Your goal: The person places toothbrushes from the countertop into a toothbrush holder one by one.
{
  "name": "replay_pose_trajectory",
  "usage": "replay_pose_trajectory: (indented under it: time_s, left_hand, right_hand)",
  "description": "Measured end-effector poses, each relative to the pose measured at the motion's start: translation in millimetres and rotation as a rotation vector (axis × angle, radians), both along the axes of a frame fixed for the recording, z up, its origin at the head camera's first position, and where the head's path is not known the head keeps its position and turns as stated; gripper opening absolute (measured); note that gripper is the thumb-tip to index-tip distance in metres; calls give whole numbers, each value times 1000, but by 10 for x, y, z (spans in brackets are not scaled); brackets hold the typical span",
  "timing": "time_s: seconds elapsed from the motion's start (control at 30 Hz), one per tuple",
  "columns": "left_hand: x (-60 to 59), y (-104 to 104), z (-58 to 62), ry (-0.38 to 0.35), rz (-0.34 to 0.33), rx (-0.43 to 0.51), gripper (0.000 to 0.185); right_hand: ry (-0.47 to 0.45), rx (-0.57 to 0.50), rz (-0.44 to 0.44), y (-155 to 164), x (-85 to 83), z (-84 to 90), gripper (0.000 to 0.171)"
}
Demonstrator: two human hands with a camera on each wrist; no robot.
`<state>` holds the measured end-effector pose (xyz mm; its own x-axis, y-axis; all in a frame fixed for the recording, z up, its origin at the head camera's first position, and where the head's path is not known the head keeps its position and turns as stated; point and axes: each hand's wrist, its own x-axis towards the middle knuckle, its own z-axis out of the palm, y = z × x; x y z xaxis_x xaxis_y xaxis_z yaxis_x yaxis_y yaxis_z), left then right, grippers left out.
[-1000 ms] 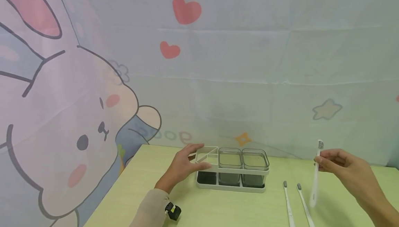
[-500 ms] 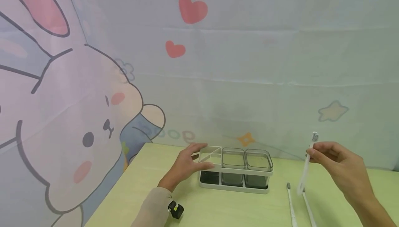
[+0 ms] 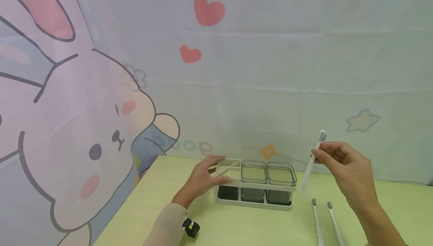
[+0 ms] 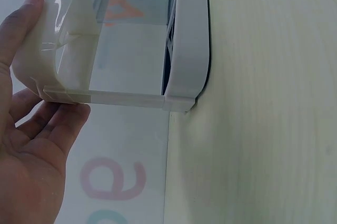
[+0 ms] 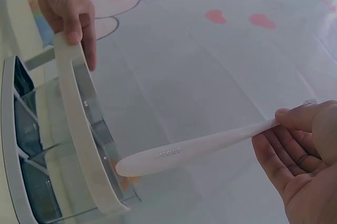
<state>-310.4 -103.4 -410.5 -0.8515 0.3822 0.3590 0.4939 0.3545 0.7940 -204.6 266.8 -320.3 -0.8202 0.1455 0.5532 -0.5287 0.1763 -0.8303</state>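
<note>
My left hand (image 3: 199, 180) holds the left end of a white toothbrush holder (image 3: 267, 186), thumb at the front and fingers behind. In the left wrist view, its fingertips (image 4: 79, 113) lie against the pale divided insert (image 4: 31, 58). Two clear cups (image 3: 253, 172) sit in the holder, right of that insert. My right hand (image 3: 352, 174) pinches a white toothbrush (image 3: 308, 169) near its bristled head, between thumb and fingers. The brush is tilted, head up, its handle end hanging just right of the holder. In the right wrist view the handle (image 5: 195, 153) points towards the holder.
Two more white toothbrushes (image 3: 317, 221) with grey heads lie on the pale green table (image 3: 264, 229), below my right hand. A small black device (image 3: 191, 228) is by my left sleeve (image 3: 167, 223). Behind the table hangs a printed cloth (image 3: 243, 88) with a rabbit and hearts.
My right hand has carried the toothbrush left and upward, from over the lying brushes to beside the holder. My left hand keeps its place on the holder; the head view shifted slightly.
</note>
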Motion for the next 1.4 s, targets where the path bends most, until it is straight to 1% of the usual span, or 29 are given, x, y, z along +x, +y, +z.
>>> replay_pose_trajectory:
  time_s: [0.13, 0.37, 0.5, 0.67, 0.87, 1.17, 1.4]
  left_hand:
    - [-2, -4, -9, -3, 0, 0, 77]
    - [5, -4, -2, -12, -9, 9, 75]
    - [9, -4, 9, -13, -15, 8, 76]
    - [21, -1, 12, -28, -14, 5, 79]
    - [22, 5, 7, -20, -16, 8, 78]
    - [26, -13, 13, 0, -18, -11, 78]
    - [30, -14, 36, -11, -6, 16, 77]
  right_hand:
    - [22, -35, 26, -140, -40, 31, 19]
    - [23, -95, 72, -355, -101, 45, 19]
    - [23, -89, 73, -478, -148, 45, 21]
    - [46, -70, 74, -630, -201, 40, 22]
    - [67, -86, 71, -797, -267, 22, 21]
    - [67, -95, 79, -1029, -389, -22, 22]
    - [68, -122, 92, -1243, -497, -39, 21]
